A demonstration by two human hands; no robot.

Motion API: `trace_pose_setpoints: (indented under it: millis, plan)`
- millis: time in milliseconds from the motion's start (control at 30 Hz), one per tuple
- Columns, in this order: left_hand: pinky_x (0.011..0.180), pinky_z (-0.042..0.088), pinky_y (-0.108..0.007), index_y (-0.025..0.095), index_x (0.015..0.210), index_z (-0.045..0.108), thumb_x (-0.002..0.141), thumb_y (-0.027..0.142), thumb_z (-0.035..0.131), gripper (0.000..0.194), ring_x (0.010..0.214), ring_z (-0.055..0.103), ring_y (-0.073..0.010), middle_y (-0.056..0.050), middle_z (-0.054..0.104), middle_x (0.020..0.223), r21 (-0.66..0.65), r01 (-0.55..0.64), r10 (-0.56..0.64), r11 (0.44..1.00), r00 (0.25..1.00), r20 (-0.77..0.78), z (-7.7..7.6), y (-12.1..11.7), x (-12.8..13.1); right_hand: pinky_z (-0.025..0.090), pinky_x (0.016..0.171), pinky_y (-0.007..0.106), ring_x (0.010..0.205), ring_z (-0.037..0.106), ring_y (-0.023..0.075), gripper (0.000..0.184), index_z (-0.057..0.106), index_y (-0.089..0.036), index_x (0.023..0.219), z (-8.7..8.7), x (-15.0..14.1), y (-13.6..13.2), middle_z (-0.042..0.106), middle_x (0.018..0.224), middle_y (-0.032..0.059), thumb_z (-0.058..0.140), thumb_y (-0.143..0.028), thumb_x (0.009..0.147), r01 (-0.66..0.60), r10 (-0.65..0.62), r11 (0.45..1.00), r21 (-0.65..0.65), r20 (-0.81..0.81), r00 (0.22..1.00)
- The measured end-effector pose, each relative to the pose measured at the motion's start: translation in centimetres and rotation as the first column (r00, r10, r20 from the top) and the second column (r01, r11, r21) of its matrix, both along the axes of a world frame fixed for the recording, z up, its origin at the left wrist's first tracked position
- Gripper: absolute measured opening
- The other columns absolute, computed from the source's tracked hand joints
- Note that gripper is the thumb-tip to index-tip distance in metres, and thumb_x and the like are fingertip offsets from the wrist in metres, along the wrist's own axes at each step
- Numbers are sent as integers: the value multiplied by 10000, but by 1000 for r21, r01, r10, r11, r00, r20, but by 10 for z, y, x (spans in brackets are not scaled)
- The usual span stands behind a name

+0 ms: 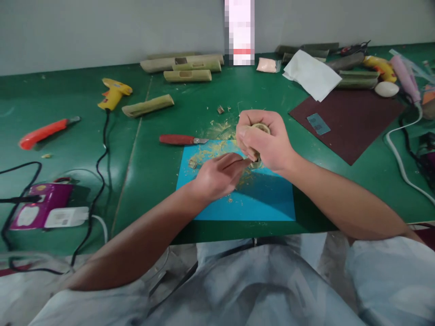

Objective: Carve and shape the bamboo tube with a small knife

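My right hand (267, 138) is wrapped around a short bamboo tube (261, 128), whose round upper end shows above the fingers. Most of the tube is hidden by that hand. At its lower end, close over the blue sheet (272, 203), my left hand (222, 174) has its fingers pressed together against or beside the tube; what they pinch is hidden. Pale shavings (220, 147) and a small bamboo chip (192, 163) lie on and around the sheet. A red-handled knife (178, 139) rests at the sheet's upper left corner, blade pointing right.
To the left are a yellow glue gun (113, 94), an orange cutter (44, 133), a purple power box (45, 203) and cables. Cut bamboo pieces (187, 75) line the back. A brown board (343, 122), white paper (311, 74) and a pink tool (405, 79) lie right.
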State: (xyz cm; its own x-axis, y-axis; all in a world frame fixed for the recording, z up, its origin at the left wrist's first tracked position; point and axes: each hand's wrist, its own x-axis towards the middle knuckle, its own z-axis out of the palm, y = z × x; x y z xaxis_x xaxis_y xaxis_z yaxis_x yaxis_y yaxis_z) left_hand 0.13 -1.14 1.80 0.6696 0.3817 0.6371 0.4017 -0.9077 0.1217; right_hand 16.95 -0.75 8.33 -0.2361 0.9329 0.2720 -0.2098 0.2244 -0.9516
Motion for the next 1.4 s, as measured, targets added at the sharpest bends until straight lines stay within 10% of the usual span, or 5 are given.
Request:
trace_pose_setpoints:
  millis: [1400]
  plan:
    - [681,571,-269,177,1058,645,956,102,472,214,771,691,-158,-53,716,940,87,-3,5,996,1000,-15,-2,2,3,268,416,276,446,291,108,317,386,-268,539,-1,3,5,352,456,-66,610,-307,760,-103,102,994,-49,-15,995]
